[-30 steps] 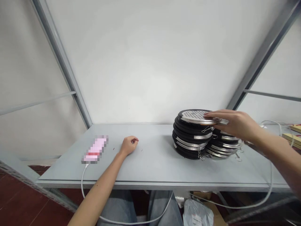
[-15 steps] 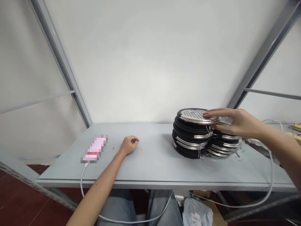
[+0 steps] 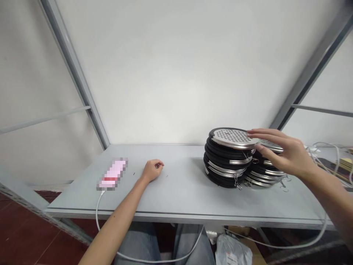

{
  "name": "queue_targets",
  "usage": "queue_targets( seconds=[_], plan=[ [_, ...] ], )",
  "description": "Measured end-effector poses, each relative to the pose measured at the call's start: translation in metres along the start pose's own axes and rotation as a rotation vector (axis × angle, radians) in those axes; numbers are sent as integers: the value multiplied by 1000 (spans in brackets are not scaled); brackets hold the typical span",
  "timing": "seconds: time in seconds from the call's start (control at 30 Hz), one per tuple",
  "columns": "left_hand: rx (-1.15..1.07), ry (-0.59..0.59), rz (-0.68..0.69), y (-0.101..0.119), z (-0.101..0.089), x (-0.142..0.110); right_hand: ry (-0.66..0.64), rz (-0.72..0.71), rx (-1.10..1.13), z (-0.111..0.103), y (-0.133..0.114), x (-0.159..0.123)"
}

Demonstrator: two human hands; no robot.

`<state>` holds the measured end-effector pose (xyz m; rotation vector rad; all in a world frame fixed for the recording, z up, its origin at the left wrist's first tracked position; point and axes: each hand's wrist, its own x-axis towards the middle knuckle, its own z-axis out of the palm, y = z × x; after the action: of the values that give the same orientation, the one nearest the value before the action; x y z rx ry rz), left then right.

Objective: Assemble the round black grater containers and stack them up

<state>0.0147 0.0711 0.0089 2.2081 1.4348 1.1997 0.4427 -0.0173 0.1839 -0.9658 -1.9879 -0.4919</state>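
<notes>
Two stacks of round discs stand side by side on the grey table. Each disc has a perforated metal face, a black rim with bare silver stretches, and small wire clips at the edge. On top of the left stack lies a disc (image 3: 234,137). My right hand (image 3: 281,147) is open at that disc's right edge, fingers stretched out and thumb apart; firm contact cannot be made out. It partly hides the right stack (image 3: 264,173). My left hand (image 3: 153,170) rests on the table, loosely curled, with no object visible in it.
A blurred pink phone-like object (image 3: 113,173) with a white cable (image 3: 97,209) lies at the left. Tiny dark bits (image 3: 134,173) lie near my left hand. Metal frame posts (image 3: 74,66) flank the table. More cables (image 3: 336,154) lie at the far right; a plastic bag (image 3: 233,250) sits below.
My right hand has drawn slightly back to the right, its thumb lifting away below the top disc's edge. The left hand rests unchanged. The view has shifted slightly.
</notes>
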Motion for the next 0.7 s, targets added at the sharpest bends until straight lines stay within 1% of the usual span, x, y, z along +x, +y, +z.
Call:
queue_targets(
  seconds=[0.07,0.13,0.17,0.2,0.23,0.27,0.3,0.37,0.4,0.43,0.5,0.53,0.6,0.63,0.7],
  plan=[
    [7,-10,-3,0,0,0,133,-8,-25,2,-14,0],
    [13,-15,-3,-1,1,0,262,-63,-48,9,-33,-1],
    [17,-13,-4,-2,1,1,331,-104,-37,15,-44,-3],
    [24,-8,-6,-2,1,1,390,-162,6,23,-57,-6],
    [35,3,-9,-3,2,1,433,-191,76,34,-72,-9],
    [48,19,-13,-3,2,1,427,-194,160,46,-87,-13],
    [62,34,-17,-3,2,1,360,-187,240,61,-102,-16],
    [81,57,-20,-2,2,1,103,-237,370,96,-127,-20],
    [87,63,-21,-1,2,1,-37,-232,409,115,-135,-20],
    [92,61,-18,0,3,1,-172,-196,439,136,-141,-19],
    [118,49,-4,2,3,0,-358,2,442,175,-143,-14],
    [138,38,7,3,4,-1,-424,101,410,193,-141,-12],
    [168,11,22,4,5,-2,-573,248,294,224,-133,-11],
    [175,-3,27,4,5,-3,-615,281,236,235,-128,-12],
    [188,-32,31,1,7,-3,-641,299,161,251,-121,-18]
  ],
)
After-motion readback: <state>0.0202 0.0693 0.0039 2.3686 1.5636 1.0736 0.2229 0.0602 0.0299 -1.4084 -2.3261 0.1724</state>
